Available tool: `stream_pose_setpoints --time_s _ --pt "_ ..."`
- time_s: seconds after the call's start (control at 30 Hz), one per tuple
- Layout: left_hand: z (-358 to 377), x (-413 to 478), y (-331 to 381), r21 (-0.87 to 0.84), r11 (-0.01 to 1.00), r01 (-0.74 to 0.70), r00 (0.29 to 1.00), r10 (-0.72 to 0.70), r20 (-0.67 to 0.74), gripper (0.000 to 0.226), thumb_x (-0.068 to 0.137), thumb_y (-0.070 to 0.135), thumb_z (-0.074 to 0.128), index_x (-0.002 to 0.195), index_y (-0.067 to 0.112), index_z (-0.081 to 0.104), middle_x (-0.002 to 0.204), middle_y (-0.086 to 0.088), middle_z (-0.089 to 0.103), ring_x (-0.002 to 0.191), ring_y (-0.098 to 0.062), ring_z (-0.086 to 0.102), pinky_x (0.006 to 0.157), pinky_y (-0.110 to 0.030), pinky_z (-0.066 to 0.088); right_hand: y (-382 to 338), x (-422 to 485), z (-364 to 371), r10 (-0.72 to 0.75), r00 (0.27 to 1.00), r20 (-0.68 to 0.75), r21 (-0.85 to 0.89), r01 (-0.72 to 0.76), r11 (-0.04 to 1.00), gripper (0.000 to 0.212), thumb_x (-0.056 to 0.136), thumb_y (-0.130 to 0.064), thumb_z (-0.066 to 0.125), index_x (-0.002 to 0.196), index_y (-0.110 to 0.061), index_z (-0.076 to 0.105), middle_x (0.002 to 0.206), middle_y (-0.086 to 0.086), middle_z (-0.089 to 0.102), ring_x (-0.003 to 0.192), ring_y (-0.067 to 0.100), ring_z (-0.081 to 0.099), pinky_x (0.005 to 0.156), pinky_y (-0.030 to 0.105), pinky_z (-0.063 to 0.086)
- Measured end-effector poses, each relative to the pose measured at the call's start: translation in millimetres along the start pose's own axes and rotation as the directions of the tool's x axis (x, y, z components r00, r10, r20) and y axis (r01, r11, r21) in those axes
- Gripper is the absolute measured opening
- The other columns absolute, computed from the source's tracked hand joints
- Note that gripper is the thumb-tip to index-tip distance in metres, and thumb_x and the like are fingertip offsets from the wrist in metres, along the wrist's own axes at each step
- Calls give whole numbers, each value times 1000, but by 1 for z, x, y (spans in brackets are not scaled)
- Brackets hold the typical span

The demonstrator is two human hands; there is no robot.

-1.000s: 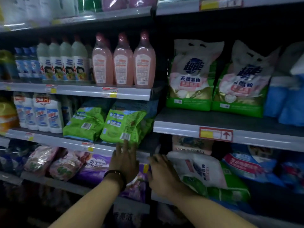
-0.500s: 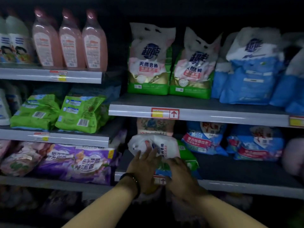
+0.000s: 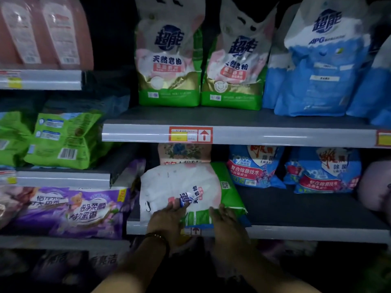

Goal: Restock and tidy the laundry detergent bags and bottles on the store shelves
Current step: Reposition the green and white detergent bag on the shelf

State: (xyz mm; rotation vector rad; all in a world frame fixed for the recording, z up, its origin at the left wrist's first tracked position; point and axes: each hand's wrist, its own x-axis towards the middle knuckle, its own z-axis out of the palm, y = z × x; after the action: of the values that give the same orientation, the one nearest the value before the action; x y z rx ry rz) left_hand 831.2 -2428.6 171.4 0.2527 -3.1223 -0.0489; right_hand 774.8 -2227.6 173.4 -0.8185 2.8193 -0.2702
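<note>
A white and green detergent bag lies flat on the lower right shelf, its front end hanging over the shelf edge. My left hand, with a dark wristband, grips the bag's near left end. My right hand holds the bag's near right corner. Behind the bag stands a pink flowered bag. On the shelf above stand two upright white and green bags.
Blue bags stand upper right; smaller blue bags sit back on the lower shelf. Left bay holds pink bottles, green pouches and purple bags. A price rail fronts the upper shelf.
The view has moved closer and to the right. Both hands went from the left bay's shelf edge to the lying bag and now hold its near end.
</note>
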Motion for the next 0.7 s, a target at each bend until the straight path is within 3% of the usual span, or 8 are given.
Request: stream_pose_setpoints --time_s 0.1,0.23,0.37,0.47,0.6,0.7 --pt "2 -3 6 29 999 15 999 -14 -32 63 106 39 47 163 45 21 174 5 22 158 -21 28 119 -36 38 -4 -1 -1 -8 999 37 -43 10 999 102 91 -35 66 169 -21 1 177 10 -4 162 35 -1 127 52 25" --pt "-21 -8 14 147 986 77 995 -66 -76 50 106 28 43 152 47 43 143 -1 63 125 -27 64 102 -38 51 7 -10 -14 -41 999 23 71 40 997 102 91 -37 71 169 -26 7 178 7 3 162 32 8 129 49 23" --pt "-67 8 24 202 972 118 975 -75 -210 57 105 18 43 152 50 42 129 -4 71 112 -30 71 90 -40 56 27 -34 -25 -40 984 -175 223 79 972 79 90 -42 66 160 -35 30 164 0 38 150 24 36 123 37 34" --pt "-92 12 42 191 979 70 953 -9 -302 63 101 13 46 153 48 43 127 -1 73 108 -31 72 88 -40 59 38 -48 -42 45 979 -198 357 29 933 63 93 -40 68 151 -31 42 151 2 50 140 23 47 115 35 43" --pt "-117 -2 46 84 996 18 893 22 -450 60 94 7 54 143 43 58 125 0 75 105 -33 74 81 -42 62 55 -64 -67 173 944 -282 530 3 848 49 96 -40 67 140 -27 50 136 6 59 125 25 58 105 41 52" --pt "-136 -22 43 48 999 -27 840 48 -540 56 91 10 60 135 45 61 119 4 77 99 -31 75 74 -43 62 69 -74 -80 309 905 -292 628 -62 776 56 102 -42 63 150 -19 46 148 11 52 136 31 53 111 38 45"
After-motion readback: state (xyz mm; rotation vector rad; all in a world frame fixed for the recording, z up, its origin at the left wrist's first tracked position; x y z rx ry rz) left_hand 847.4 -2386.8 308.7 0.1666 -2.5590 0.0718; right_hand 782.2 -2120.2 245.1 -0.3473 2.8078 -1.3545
